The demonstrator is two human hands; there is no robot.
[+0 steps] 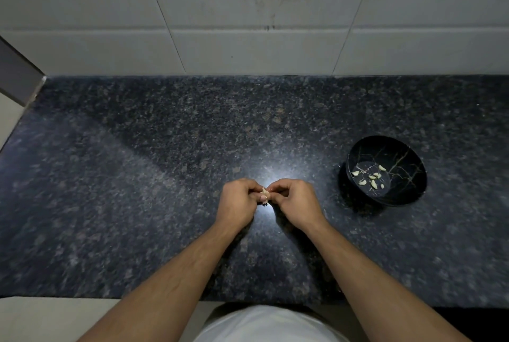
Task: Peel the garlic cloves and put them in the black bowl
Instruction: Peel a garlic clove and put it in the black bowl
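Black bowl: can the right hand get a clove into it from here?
Probably yes. The black bowl sits open to the right of the right hand, with only bare counter between; the hand holds garlic.

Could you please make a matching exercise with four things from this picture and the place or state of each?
Things:
1. black bowl
2. peeled cloves
3. garlic piece
4. tiled wall

Places or states:
A. pinched between both hands
B. lying inside the bowl
C. behind the countertop
D. standing on the countertop, to the right of the hands

Pairs: 1-D, 2-B, 3-A, 4-C
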